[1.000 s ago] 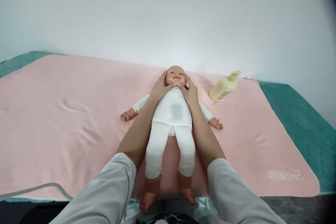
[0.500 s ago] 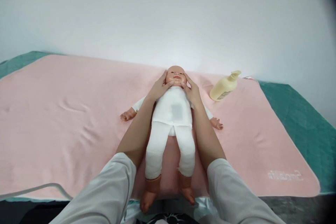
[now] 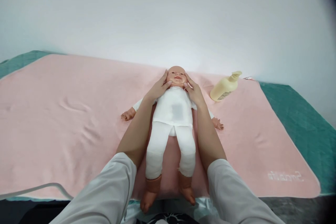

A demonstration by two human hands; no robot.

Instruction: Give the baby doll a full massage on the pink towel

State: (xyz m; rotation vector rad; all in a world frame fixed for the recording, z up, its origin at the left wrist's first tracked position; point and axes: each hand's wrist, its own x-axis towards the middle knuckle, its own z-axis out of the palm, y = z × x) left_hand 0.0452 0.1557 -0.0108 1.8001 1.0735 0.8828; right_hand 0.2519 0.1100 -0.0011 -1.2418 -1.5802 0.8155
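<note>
Resting near the doll (image 3: 172,106): yellow pump bottle (image 3: 224,88).

Observed at far right on the pink mat (image 3: 52,122): yellow pump bottle (image 3: 224,89) with dark lettering. Noted at the mat's near right corner: pale lettering (image 3: 286,176). Seen past the mat at far left and right: green quilted cover (image 3: 304,120). Recorded at near left: grey curved cable or tube (image 3: 49,184). Found behind: pale wall (image 3: 157,14).
</note>
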